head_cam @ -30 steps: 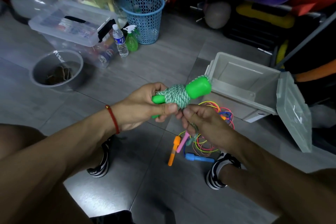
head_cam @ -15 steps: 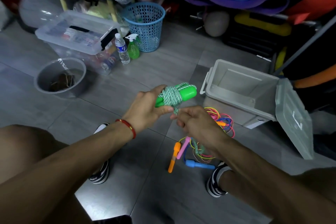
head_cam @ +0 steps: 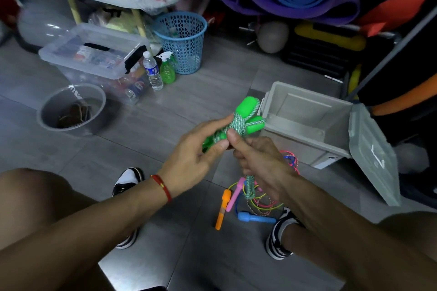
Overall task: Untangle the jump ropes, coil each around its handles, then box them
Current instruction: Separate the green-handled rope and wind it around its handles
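Fingers of both the left hand (head_cam: 197, 158) and the right hand (head_cam: 260, 160) pinch the green jump rope (head_cam: 238, 125).

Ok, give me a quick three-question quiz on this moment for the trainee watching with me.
1. True or false: the grey plastic storage box stands open with nothing visible inside.
2. Which hand holds the green plastic handles wrapped in green-white braided rope? A) left hand B) right hand C) both
3. Fill in: the tangle of thin coloured ropes lies on the ____.

Key: 1 true; 2 C; 3 floor.
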Motion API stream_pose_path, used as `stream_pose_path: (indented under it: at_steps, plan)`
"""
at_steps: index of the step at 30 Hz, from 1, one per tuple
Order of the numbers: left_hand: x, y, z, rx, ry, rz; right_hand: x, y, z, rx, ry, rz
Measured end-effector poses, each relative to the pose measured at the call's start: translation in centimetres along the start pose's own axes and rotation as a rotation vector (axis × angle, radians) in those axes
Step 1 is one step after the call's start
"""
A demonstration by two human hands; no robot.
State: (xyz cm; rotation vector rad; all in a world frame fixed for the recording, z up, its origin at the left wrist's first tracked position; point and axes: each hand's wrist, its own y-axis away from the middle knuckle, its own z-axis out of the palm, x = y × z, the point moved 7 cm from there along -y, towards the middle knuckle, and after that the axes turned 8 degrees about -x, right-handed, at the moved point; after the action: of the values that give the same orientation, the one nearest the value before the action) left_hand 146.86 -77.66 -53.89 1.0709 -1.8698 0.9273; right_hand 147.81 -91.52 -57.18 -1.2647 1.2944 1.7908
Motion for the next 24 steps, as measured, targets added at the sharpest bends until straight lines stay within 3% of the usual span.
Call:
stream_pose_path:
  at_steps: [4, 7, 9, 12, 18, 21, 24]
  plan:
    - [-2.3, 0.0, -0.3, 0.038, 0.454, -0.316, -0.2, 0.2, 0.1, -0.052, 0.068, -0.063]
    - [-3.4, 0.5, 1.3, -0.184, 0.7, -0.517, -0.9, 0.2, 0.3, -0.141, 0.116, -0.094]
    - [-3.2, 0.4, 1.4, -0.242, 0.581, -0.488, -1.3, 0.4, 0.4, -0.142, 0.197, -0.093]
    - [-3.7, -0.2, 0.3, -0.163, 0.366, -0.487, -1.2, -0.1, -0.2, -0.025, 0.433, -0.091]
    - [-5.6, -0.9, -0.9, -0.164, -0.292, -0.589, -0.9, -0.6, 0.8, 0.066, 1.212, -0.138]
    - [-5.4, -1.1, -1.3, -0.122, -0.335, -0.644, -2.0, 0.5, 2.5, 0.039, 1.582, -0.26]
    - [-5.0, -1.3, -1.5, -0.111, -0.395, -0.652, -3.1, 1.3, 3.6, -0.018, 1.765, -0.36]
